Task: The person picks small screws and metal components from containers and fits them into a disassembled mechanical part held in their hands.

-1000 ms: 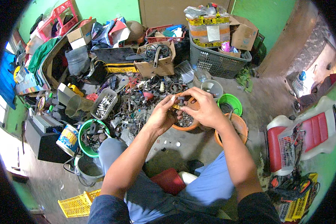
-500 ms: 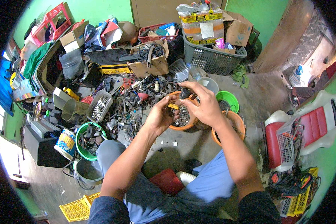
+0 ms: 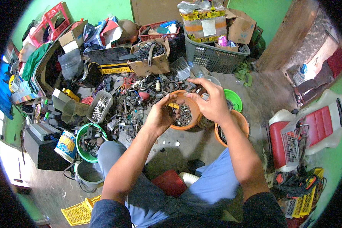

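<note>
Both my hands are raised over an orange pot [image 3: 197,121] that holds many small metal bits, perhaps screws. My left hand [image 3: 158,117] is curled, with a small yellow piece [image 3: 174,105] showing at its fingers; the rest of that piece is hidden. My right hand [image 3: 212,102] pinches a small dark grey part [image 3: 192,87] between thumb and forefinger, above the pot's far rim. What kind of part it is I cannot make out.
A heap of loose dark parts [image 3: 135,95] spreads beyond my left hand. Right of the pot stand a bright green tub [image 3: 235,99] and another orange bucket [image 3: 244,123]. Left are a grey tray [image 3: 107,110] of small white pieces and a green-rimmed basin [image 3: 79,138].
My right hand has shifted slightly, and the dark part now shows at its fingertips, farther from my left hand. My left hand has moved a little left. The view has tilted slightly.
</note>
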A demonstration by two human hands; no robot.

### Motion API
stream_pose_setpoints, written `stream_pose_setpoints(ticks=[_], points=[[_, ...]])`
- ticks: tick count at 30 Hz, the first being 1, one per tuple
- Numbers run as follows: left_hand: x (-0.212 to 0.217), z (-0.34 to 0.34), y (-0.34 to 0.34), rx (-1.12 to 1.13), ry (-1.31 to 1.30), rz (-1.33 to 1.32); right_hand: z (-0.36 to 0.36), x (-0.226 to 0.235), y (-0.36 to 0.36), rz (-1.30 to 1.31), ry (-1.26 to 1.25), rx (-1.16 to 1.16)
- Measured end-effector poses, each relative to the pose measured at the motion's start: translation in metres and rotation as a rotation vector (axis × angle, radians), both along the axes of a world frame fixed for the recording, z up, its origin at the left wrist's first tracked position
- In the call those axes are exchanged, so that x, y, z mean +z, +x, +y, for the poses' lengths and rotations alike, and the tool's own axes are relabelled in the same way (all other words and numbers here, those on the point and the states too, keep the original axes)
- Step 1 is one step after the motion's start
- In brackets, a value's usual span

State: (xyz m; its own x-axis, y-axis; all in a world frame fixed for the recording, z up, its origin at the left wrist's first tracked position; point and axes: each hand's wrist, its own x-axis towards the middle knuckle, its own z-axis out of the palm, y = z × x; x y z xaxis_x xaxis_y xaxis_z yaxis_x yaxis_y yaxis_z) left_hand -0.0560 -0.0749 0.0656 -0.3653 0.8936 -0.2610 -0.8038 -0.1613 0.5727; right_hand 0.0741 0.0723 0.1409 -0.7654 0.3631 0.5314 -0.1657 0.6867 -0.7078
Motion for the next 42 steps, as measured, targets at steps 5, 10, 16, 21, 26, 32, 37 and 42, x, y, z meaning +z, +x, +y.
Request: stream_pose_setpoints(ticks=[5,10,16,21,26,32,37,42], points=[[-0.003,0.0,-0.001,0.009,0.02,-0.02,0.012,0.0,0.003,0.072,0.154,-0.08],[-0.004,0.003,0.001,0.032,-0.02,0.03,0.025,-0.004,0.009,-0.065,0.045,-0.122],[-0.013,0.009,0.003,-0.019,-0.032,0.045,0.052,-0.018,0.008,0.027,0.164,-0.165],[-0.023,0.012,-0.002,-0.067,-0.074,0.075,0.071,-0.031,0.007,0.016,-0.083,-0.236],[-0.021,0.016,0.002,-0.006,-0.132,0.036,0.088,-0.044,0.009,-0.018,-0.265,-0.237],[-0.017,0.019,0.003,0.049,-0.078,-0.035,0.103,-0.052,0.01,-0.037,-0.385,-0.234],[-0.02,0.027,0.006,0.131,-0.122,-0.049,0.102,-0.052,0.005,-0.011,-0.444,-0.267],[-0.029,0.049,0.007,0.195,-0.085,-0.123,0.137,-0.096,-0.004,-0.008,-0.683,-0.314]])
